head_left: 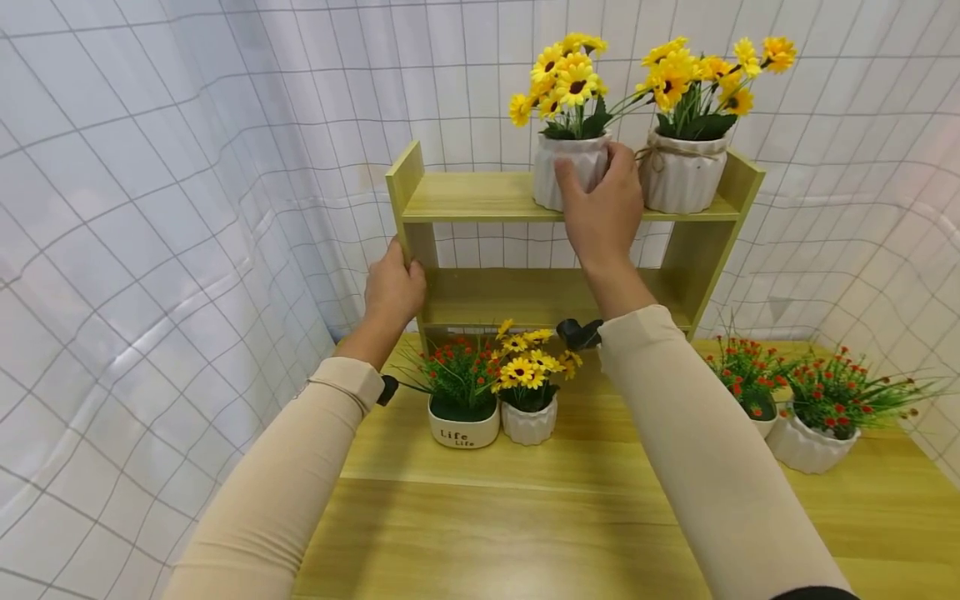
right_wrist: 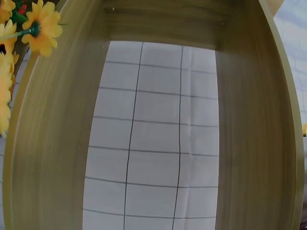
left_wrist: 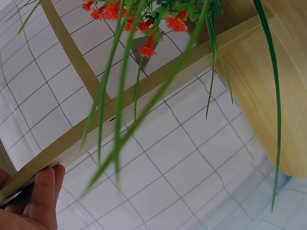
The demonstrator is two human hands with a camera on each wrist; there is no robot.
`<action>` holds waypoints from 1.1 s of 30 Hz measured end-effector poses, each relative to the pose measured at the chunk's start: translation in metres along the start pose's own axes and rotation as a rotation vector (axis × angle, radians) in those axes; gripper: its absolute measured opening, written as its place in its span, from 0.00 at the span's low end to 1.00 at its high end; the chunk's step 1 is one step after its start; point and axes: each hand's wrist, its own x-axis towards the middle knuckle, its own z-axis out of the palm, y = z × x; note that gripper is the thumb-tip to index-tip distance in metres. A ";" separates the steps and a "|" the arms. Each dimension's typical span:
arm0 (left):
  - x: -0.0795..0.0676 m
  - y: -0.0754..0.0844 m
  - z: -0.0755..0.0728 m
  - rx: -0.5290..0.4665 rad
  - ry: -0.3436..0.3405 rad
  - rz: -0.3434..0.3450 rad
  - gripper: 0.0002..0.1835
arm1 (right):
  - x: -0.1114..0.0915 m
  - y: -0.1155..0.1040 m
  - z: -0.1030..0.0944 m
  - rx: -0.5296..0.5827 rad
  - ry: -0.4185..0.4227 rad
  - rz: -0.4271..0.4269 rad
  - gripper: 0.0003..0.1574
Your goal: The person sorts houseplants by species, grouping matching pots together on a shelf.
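Observation:
My right hand [head_left: 606,208] grips a ribbed white flowerpot [head_left: 553,171] with yellow daisy-like flowers [head_left: 576,83], thumb on its front and fingers round its right side. The pot is at the top board of a two-tier wooden shelf [head_left: 472,196]. Beside it on the same board stands a similar pot [head_left: 686,179] tied with twine. Lower down at the left, my left hand [head_left: 392,287] holds the edge of the shelf's side panel. In the left wrist view its fingers [left_wrist: 42,196] curl about that panel [left_wrist: 72,136]. The right wrist view shows the shelf's inner board [right_wrist: 259,120] but no hand.
In front of the shelf, a "Life" planter [head_left: 463,429] with red flowers stands next to a small pot [head_left: 529,423] of yellow flowers. Two more red-flowered planters [head_left: 810,446] are at the right of the wooden table [head_left: 510,533]. A white grid-patterned curtain [head_left: 322,100] surrounds the table.

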 end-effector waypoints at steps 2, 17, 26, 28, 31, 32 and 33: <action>0.000 0.000 0.000 0.001 0.005 0.002 0.21 | -0.006 0.001 -0.001 0.048 0.007 -0.026 0.44; 0.000 0.000 0.001 0.007 0.006 0.003 0.23 | -0.115 0.047 -0.014 0.294 0.187 -0.116 0.32; 0.002 0.000 0.003 0.007 -0.009 -0.012 0.23 | -0.185 0.102 -0.007 0.232 0.073 0.074 0.31; 0.002 0.000 0.003 0.007 -0.004 -0.013 0.24 | -0.197 0.111 -0.004 0.236 0.058 0.128 0.30; 0.002 -0.001 0.003 0.007 -0.001 -0.011 0.24 | -0.212 0.121 0.000 0.248 0.041 0.182 0.30; 0.002 -0.001 0.003 0.005 0.001 -0.010 0.24 | -0.217 0.124 0.001 0.248 0.036 0.192 0.30; 0.002 -0.001 0.002 0.004 0.003 -0.009 0.24 | -0.222 0.126 0.002 0.249 0.029 0.199 0.31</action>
